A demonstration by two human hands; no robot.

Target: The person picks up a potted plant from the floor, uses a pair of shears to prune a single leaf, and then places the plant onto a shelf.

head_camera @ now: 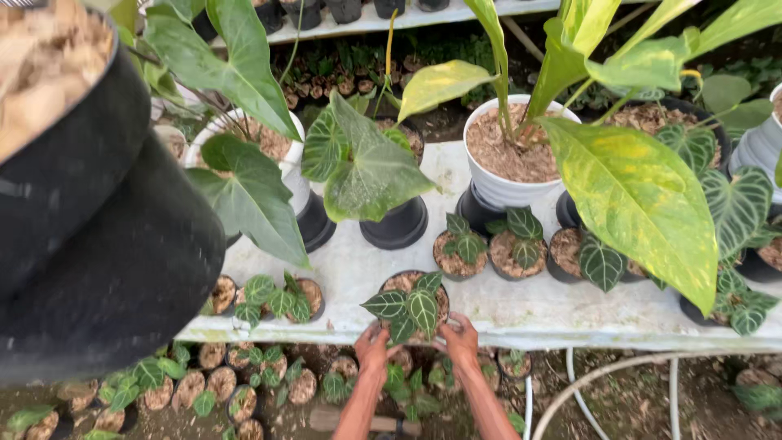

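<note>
dark-veined leaves are rising between both sets of fingers, the left hand (372, 346) and right hand (460, 340) curling closed around the small black pot (407, 287), steadying it upright at the white tabletop (521, 314) edge.

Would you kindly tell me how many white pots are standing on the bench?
3: one at the left behind big leaves, one in the middle, one at the right edge, partly cut off. Leaves may hide more.

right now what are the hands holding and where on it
Both hands hold one small black pot with a dark, white-veined plant at the bench's front edge. The left hand grips its lower left side, the right hand its lower right side.
</note>
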